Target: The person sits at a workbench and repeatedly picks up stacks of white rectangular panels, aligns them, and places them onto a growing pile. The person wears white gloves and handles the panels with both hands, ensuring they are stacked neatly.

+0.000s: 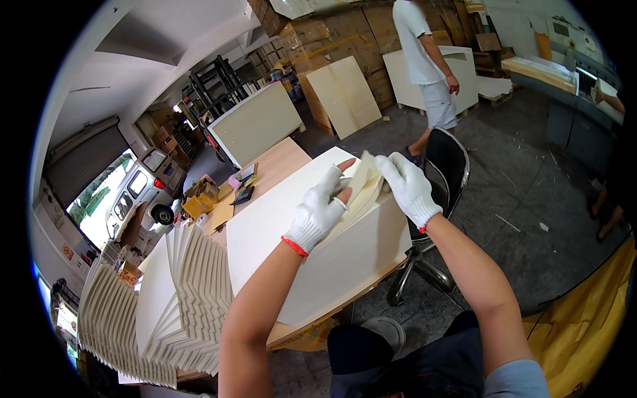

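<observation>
Both my hands wear white knit gloves with red cuffs; on the left one, bare fingertips stick out. Between them is a small stack of cream paper sheets (364,182), raised and bent at its far end above a white-topped table. My left hand (320,207) grips the stack's left side, with the thumb lying over the sheets. At the far right corner, my right hand (408,188) has its fingers closed on the edge of the stack. The glove partly hides those fingertips. Beneath the hands lies a large white sheet or board (312,285).
Tall fanned stacks of folded cream paper (199,285) stand at the left. A black chair (446,166) is just beyond the table's right end. A person in white (415,53) walks behind it. Farther off are a pale board (344,96), a forklift (222,83) and a van (149,186).
</observation>
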